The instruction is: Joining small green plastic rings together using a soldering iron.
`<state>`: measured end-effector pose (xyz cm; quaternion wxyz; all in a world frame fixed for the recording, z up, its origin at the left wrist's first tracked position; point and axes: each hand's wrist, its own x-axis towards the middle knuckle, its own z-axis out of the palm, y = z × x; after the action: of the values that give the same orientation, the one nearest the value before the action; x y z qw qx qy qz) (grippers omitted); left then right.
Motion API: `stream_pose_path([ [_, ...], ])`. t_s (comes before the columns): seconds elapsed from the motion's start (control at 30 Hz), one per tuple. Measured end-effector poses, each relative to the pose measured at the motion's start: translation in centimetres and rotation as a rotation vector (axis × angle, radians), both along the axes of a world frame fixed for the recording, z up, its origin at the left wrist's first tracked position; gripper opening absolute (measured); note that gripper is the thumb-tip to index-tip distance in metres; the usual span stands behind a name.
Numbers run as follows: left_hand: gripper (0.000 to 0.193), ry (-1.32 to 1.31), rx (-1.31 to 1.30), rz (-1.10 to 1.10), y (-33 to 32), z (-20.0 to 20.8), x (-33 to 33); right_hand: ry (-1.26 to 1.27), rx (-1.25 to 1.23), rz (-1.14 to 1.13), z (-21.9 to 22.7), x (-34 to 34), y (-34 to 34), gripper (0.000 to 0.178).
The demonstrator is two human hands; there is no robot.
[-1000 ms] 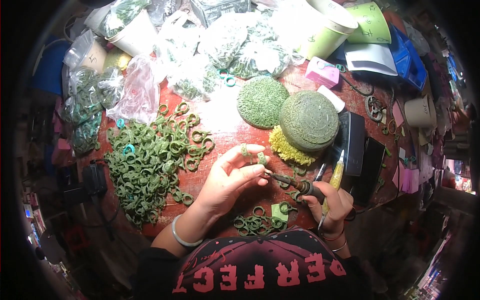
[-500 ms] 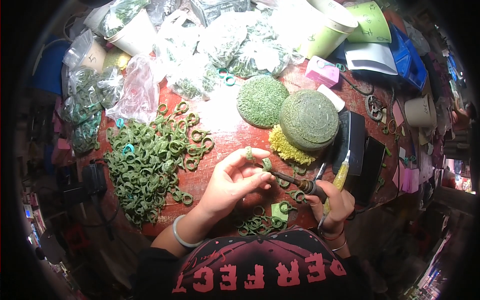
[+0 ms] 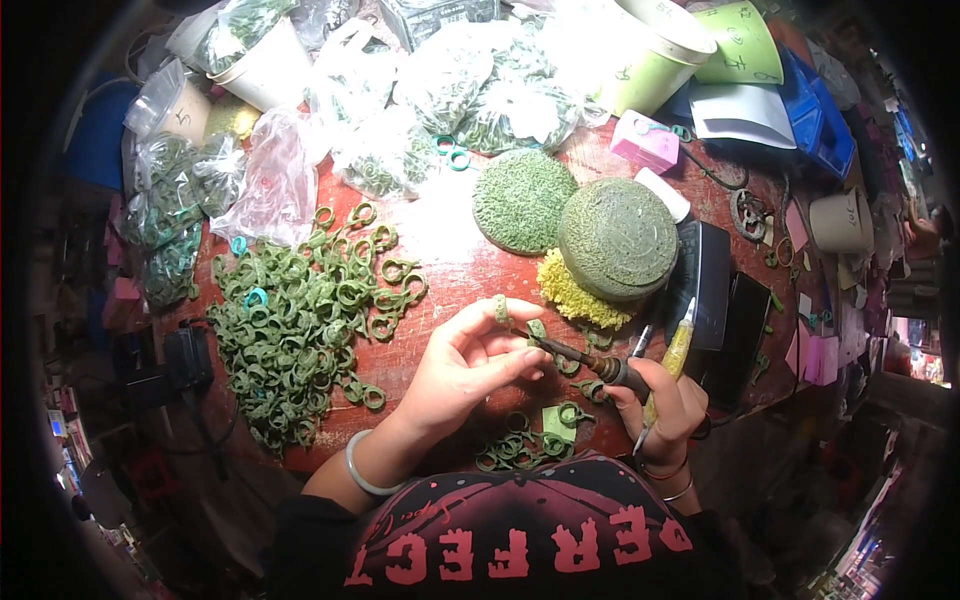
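Note:
My left hand (image 3: 462, 368) is closed in a pinch around small green wax-like rings. One ring (image 3: 501, 309) sits at the index finger, and another ring (image 3: 536, 329) is at the fingertips. My right hand (image 3: 668, 412) grips a soldering-iron-like pen (image 3: 570, 352) by its dark handle. Its thin metal shaft points left, reaching the ring at my left fingertips; whether the tip touches it I cannot tell. Tucked in the same right hand is a slim tool with a yellow handle (image 3: 678, 352). Below the hands lie several loose green rings (image 3: 515, 445) near a pale green paper slip (image 3: 559, 424).
A big heap of green rings (image 3: 290, 335) covers the table's left side. Beyond my hands stand a round green textured block (image 3: 525, 200), an upturned green tub (image 3: 620, 240) and a yellow clump (image 3: 575, 295). A black box (image 3: 700, 285) flanks my right hand. Filled plastic bags (image 3: 390, 150) crowd the back.
Both hands stay nearly in place. The yellow-handled tool has tilted slightly in my right hand, and its lower end now shows below the fingers.

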<state>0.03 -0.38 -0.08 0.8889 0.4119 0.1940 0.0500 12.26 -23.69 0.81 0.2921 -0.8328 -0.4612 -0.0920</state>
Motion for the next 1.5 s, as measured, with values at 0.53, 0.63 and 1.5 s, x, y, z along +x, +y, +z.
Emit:
stream_pose_path([
  [0.53, 0.042, -0.003, -0.036, 0.007, 0.1, -0.2, 0.0, 0.001, 0.036, 0.006, 0.0, 0.1, -0.1, 0.037],
  [0.63, 0.043, 0.008, -0.043, 0.007, 0.2, -0.1, -0.1, -0.001, 0.028, -0.030, -0.1, 0.0, -0.5, 0.036],
  [1.5, 0.044, -0.039, -0.069, -0.004, 0.3, -0.1, -0.1, -0.091, 0.068, -0.044, -0.6, 0.4, -0.3, 0.044],
])
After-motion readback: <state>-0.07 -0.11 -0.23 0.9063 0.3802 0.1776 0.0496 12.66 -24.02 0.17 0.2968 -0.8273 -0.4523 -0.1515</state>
